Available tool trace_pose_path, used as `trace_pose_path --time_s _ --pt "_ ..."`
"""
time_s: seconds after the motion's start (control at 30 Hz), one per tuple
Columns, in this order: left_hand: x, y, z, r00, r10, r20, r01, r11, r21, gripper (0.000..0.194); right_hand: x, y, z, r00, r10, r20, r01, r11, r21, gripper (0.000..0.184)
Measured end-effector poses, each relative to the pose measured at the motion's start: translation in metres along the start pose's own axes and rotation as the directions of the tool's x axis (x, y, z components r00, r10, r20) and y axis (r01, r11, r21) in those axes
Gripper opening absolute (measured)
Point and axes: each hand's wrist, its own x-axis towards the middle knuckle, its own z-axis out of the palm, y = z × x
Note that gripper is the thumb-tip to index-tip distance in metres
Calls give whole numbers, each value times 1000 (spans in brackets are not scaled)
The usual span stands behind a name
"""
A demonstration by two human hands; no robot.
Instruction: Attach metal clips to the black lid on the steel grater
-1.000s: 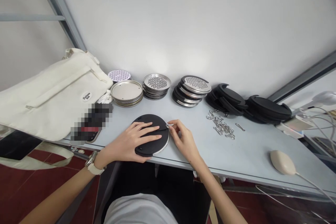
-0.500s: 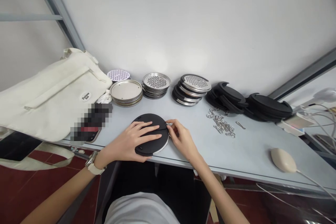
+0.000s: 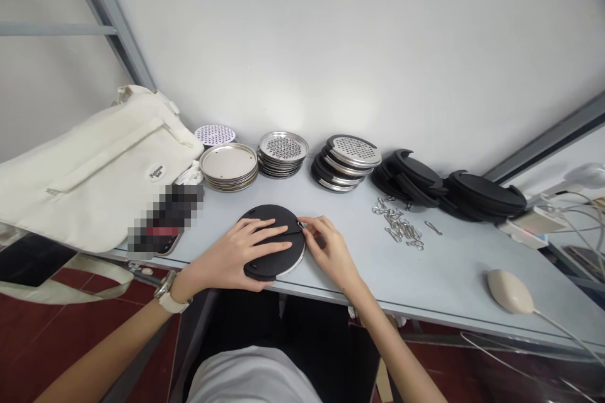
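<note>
In front of me a black round disc [image 3: 271, 255] with a slot and a silvery rim at its right edge lies flat near the table's front edge. My left hand [image 3: 243, 252] spreads its fingers over the top, thumb against the near side, holding the disc. At the right rim, by the end of the slot, my right hand [image 3: 328, 249] pinches a small metal clip [image 3: 301, 225]; fingertips partly hide it. Further right lies a loose pile of silver wire clips [image 3: 401, 227], with a single one apart from it.
Along the wall stand stacks of metal plates [image 3: 229, 162], metal grater discs [image 3: 283, 148], graters with black holders [image 3: 347, 160] and black holders [image 3: 416, 173]. A cream bag [image 3: 113, 170] and a blurred phone [image 3: 167, 244] lie left. A mouse [image 3: 510, 291] sits right.
My right fingertips have shifted slightly at the rim, and more of the metal clip shows between them. My left hand and the disc stay in place.
</note>
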Motion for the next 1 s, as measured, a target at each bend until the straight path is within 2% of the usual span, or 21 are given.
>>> trace_pose_path --time_s 0.47,0.67,1.0 --pt "-1 0 0 1000 -7 14 7 1000 4 66 0 0 1 1000 -23 10 23 998 -53 30" --pt "-1 0 0 1000 -2 -19 2 1000 -9 66 0 0 1 999 -39 4 39 996 -77 28" --pt "-1 0 0 1000 -7 -9 7 1000 -5 65 0 1 1 1000 -10 25 12 998 -63 25"
